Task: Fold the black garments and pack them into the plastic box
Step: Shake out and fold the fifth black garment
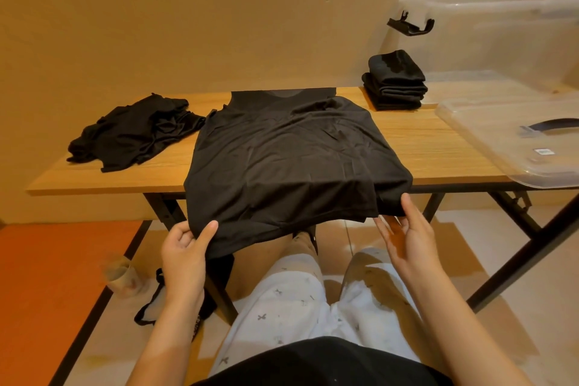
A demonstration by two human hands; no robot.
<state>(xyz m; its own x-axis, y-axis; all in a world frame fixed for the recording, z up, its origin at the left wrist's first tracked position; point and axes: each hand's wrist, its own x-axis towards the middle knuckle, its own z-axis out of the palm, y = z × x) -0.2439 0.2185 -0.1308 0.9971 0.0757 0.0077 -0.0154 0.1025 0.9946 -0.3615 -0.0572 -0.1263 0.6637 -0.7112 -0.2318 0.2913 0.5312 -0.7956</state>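
Gripping black shirt [282, 160] | left hand [183, 255] | lid label [542, 152] seemingly printed, illegible

Shirt: black shirt [282, 153] lies spread flat on the table [438, 147], its hem hanging over the near edge.
Left hand: left hand [185, 247] pinches the hem's left corner.
Right hand: right hand [404, 229] has its thumb at the right corner and fingers straight beneath, possibly pinching.
Left: heap of clothes [134, 131].
Right: folded stack [394, 84], plastic box [501, 34], lid [507, 141].
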